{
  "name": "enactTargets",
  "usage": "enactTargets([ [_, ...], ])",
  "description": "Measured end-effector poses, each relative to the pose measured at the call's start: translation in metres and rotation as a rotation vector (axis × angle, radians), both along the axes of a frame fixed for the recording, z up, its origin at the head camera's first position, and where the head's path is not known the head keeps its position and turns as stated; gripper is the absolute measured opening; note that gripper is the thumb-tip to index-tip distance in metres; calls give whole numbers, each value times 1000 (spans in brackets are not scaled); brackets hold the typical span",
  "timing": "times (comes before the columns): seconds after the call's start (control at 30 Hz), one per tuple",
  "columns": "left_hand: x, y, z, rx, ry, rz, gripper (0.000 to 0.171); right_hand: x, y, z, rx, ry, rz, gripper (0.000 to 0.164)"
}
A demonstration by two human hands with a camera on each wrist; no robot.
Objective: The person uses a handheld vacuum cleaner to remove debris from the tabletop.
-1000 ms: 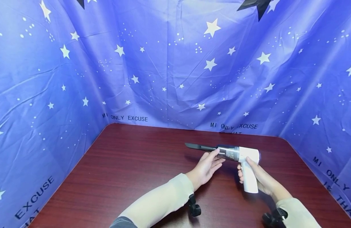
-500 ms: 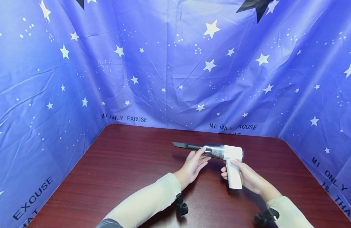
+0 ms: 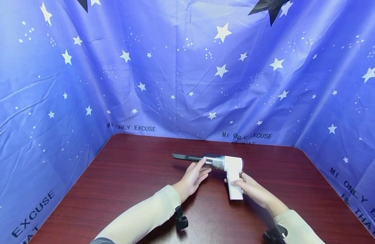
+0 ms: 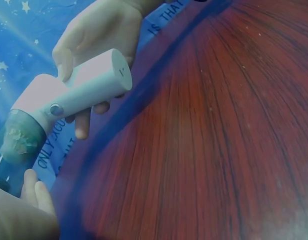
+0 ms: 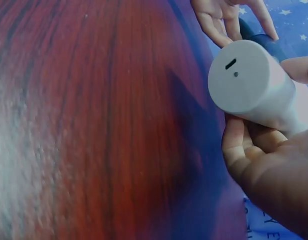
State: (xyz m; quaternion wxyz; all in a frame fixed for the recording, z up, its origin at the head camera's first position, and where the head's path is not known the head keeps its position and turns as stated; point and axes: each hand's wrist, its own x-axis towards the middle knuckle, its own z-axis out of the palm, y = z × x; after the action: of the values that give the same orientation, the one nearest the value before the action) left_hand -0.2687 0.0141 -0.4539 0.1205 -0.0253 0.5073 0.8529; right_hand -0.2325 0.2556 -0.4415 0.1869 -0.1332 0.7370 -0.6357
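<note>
A white handheld vacuum cleaner (image 3: 233, 164) is held above the table, its long black crevice nozzle (image 3: 186, 157) pointing left. My left hand (image 3: 191, 178) supports the clear dust cup (image 3: 217, 162), thumb on the near side and fingers beneath. My right hand (image 3: 256, 193) grips the white handle (image 3: 235, 189), thumb across it and fingers behind. In the left wrist view the dust cup (image 4: 23, 142) has crumpled pale material inside, and a round button (image 4: 56, 109) sits on the handle. The right wrist view shows the handle's end (image 5: 239, 77) with a small slot and a dot.
The dark red wood-grain table (image 3: 120, 179) spreads beneath both hands. A blue star-printed cloth (image 3: 163, 74) with lettering encloses its back and sides. Black wrist mounts (image 3: 182, 220) hang from both pale sleeves.
Both hands have carried the vacuum cleaner leftward across the view. The right hand has shifted lower on the handle, its thumb moving from the top of the handle to its middle.
</note>
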Motion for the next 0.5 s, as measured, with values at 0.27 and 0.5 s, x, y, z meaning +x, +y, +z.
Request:
enactTargets([
  [0.27, 1, -19, 1, -1, -52, -21, 52, 0, -15, -5, 108, 4, -74, 50],
  [0.5, -2, -28, -2, -7, -85, -53, 52, -1, -18, -11, 151, -3, -65, 54],
])
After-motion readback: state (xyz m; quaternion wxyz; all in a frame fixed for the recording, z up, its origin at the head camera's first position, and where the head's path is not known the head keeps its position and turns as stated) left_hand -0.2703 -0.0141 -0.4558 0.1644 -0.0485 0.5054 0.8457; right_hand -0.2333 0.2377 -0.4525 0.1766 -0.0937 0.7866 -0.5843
